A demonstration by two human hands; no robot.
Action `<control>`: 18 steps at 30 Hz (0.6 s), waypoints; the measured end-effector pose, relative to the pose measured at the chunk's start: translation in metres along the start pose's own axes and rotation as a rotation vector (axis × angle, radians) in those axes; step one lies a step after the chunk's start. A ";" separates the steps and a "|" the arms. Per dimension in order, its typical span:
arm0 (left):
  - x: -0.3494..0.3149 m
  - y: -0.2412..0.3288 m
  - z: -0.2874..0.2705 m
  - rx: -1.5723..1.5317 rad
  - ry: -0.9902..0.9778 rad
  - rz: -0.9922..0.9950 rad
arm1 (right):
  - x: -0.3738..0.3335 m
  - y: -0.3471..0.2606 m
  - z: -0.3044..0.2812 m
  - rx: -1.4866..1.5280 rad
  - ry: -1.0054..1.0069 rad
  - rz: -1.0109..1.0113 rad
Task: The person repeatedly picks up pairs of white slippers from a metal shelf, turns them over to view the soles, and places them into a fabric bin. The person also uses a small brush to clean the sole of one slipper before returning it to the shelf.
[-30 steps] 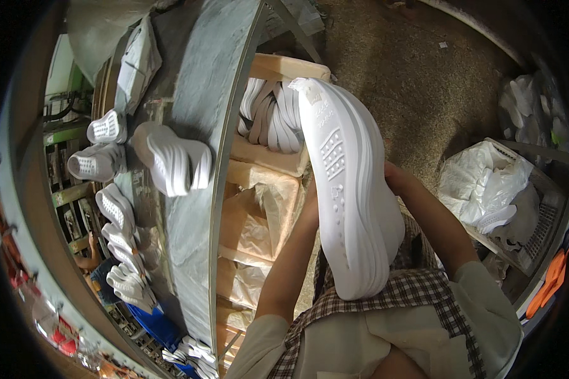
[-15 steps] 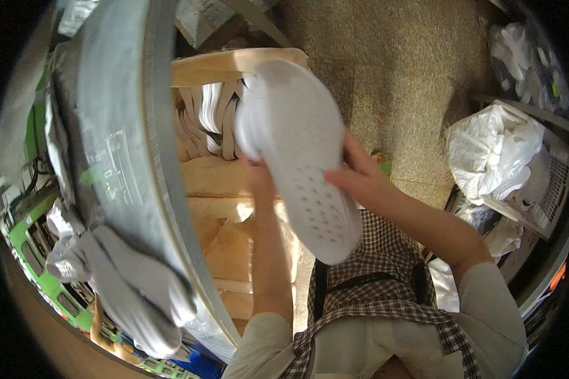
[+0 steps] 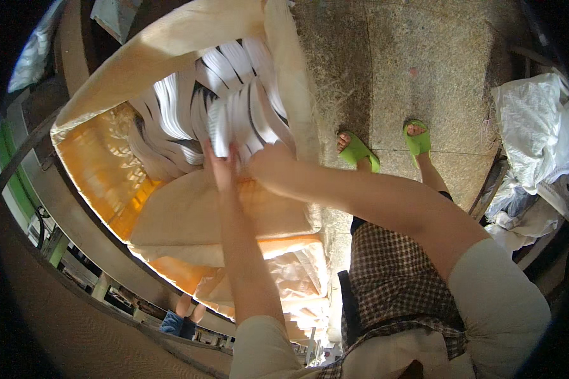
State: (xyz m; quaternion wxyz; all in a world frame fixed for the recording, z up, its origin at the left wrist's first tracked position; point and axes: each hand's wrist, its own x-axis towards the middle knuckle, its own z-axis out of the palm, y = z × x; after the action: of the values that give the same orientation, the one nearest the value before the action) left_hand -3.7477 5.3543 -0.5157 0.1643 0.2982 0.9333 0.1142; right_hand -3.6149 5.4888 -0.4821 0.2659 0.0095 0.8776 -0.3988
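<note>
A bundle of white shoe soles (image 3: 241, 120), standing on edge side by side, is between my hands inside a large tan and orange lined sack (image 3: 164, 208). My left hand (image 3: 222, 165) closes round the near left end of the bundle. Beside it, my right hand (image 3: 270, 165) is closed at the near right end; its fingertips are hidden among the soles. More white soles (image 3: 174, 110) are packed on edge in curved rows around the bundle, dark gaps showing between them.
A second open sack (image 3: 297, 278) stands nearer to me. My feet in green slippers (image 3: 359, 151) are on the speckled floor. White plastic bags (image 3: 531, 126) lie at the right. A long grey frame (image 3: 76, 189) runs along the left, with another person's hand (image 3: 189, 309) beyond it.
Both hands have lowered the soles from above the sack into it and turned them on edge. My view has swung left, so the grey table with soles on it is out of sight.
</note>
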 end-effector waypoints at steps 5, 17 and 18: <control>0.036 -0.024 -0.036 -0.286 -0.253 -0.208 | -0.057 -0.018 0.010 0.215 0.255 -0.223; 0.048 -0.030 -0.027 -0.354 -0.228 -0.224 | 0.100 0.056 -0.065 0.383 0.184 0.604; 0.040 -0.025 -0.022 -0.493 -0.224 -0.285 | 0.103 0.055 -0.065 0.314 0.194 0.576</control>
State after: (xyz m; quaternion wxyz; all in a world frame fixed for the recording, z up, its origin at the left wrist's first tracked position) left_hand -3.7993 5.3554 -0.5125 0.3478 0.1260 0.8860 0.2795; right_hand -3.7208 5.5517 -0.5336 0.2783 0.3354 0.7881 -0.4347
